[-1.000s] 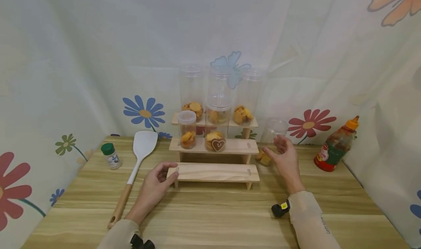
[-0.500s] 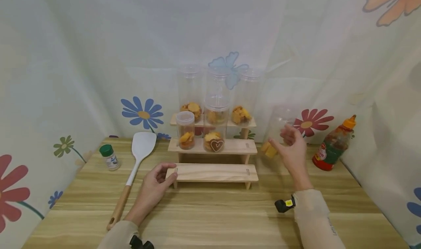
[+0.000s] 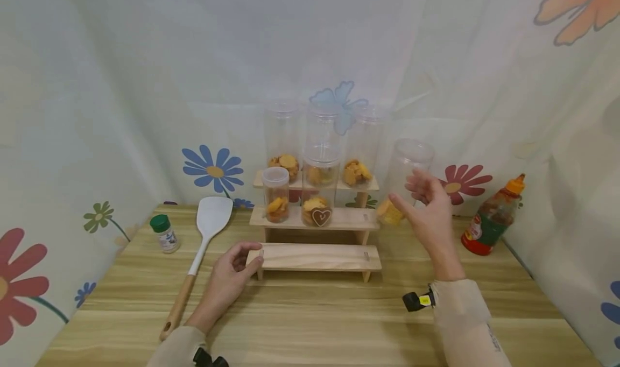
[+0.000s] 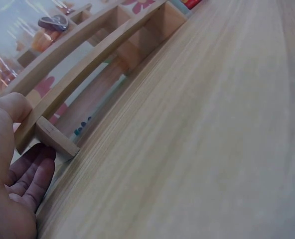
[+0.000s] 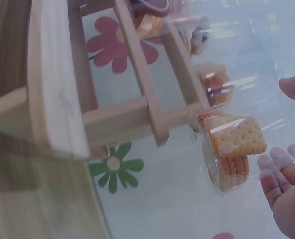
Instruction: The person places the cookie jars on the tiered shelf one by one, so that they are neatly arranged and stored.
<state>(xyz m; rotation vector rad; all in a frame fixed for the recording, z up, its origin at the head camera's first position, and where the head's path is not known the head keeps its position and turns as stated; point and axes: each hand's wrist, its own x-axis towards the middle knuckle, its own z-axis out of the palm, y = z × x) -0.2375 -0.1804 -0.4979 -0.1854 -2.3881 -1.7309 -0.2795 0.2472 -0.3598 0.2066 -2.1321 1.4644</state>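
Observation:
My right hand [image 3: 430, 219] grips a tall clear jar [image 3: 403, 168] from its right side, thumb in front. The jar is raised off the table and tilted, beside the right end of the stand's middle step. Square biscuits [image 5: 237, 137] lie at its bottom in the right wrist view. My left hand [image 3: 229, 275] holds the left end of the lowest step of a three-step wooden stand [image 3: 315, 256], thumb on top and fingers [image 4: 38, 179] by its leg. On the middle step are a short jar [image 3: 276, 195] and a taller one [image 3: 319, 192] with a brown heart tag [image 3: 322, 217].
Three tall cookie jars [image 3: 358, 170] stand in a row on the top step. A white turner [image 3: 213, 216] with a wooden handle and a green-capped shaker [image 3: 164, 233] lie to the left. A sauce bottle [image 3: 491, 216] stands at right, and a flowered curtain hangs behind.
My right hand has lifted the jar from the table beside the stand, first to the right, then slightly back left toward the middle step. My left hand has stayed on the stand.

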